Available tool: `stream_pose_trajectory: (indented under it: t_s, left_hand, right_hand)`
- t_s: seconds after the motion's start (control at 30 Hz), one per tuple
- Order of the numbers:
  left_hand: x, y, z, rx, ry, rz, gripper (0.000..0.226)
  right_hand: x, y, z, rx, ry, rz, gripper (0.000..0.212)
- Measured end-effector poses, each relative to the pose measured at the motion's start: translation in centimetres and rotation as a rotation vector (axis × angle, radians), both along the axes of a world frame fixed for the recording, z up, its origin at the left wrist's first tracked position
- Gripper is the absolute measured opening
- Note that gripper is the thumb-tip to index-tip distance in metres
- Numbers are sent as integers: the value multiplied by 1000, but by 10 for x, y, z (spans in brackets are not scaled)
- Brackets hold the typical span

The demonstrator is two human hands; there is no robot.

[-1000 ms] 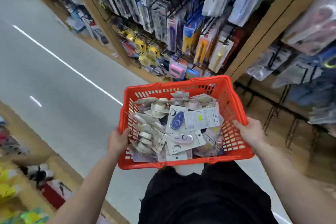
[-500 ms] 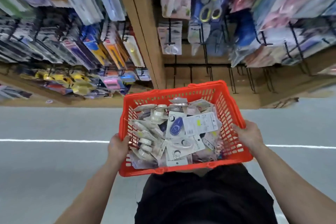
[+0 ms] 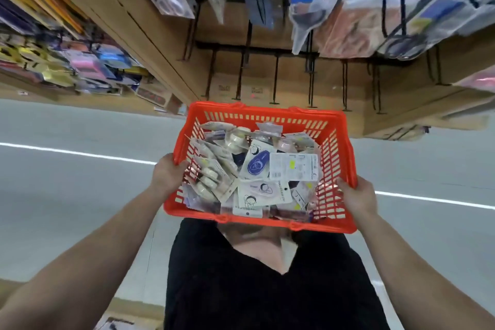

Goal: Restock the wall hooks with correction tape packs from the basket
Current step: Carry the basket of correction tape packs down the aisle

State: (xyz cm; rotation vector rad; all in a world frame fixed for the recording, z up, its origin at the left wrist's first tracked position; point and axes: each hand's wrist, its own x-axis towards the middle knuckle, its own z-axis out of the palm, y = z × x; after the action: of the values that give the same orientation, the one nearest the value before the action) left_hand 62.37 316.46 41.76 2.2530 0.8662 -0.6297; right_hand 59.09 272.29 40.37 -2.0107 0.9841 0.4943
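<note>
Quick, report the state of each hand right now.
Left hand: fingers curled over the left rim of the red basket, holding it.
Right hand: fingers curled over the right rim, holding the same basket.

You are looking down at a smooth pale grey floor [image 3: 67,195], and a thin white painted line [image 3: 80,153] is running across it. Ahead, a light brown wooden display wall [image 3: 292,83] is rising, and a slanted wooden divider board [image 3: 139,24] is splitting it. Blurred clear plastic packets [image 3: 375,8] are hanging at top right. Small colourful packets [image 3: 88,67] are filling the left section.
</note>
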Motion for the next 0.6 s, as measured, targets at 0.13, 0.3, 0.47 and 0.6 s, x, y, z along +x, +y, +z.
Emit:
stream_pose_trajectory:
  t_s: [0.13,0.3,0.47,0.6]
  left_hand:
    - [13,-18,-83,45,27,-36,34]
    - [21,-21,-216,104,42,-52,35]
    - [28,-5,-350,124,25,-50,32]
    - [39,4,-430,133,-6,-19,34]
  right_hand:
    - [1,-13,-94,-24,23,-10,33]
    - [2,-5,-242,-20,62,-17,37]
    - [16,13,-377,-13,38,-23,33]
    - [31,25,-451,3,-7,-23,37]
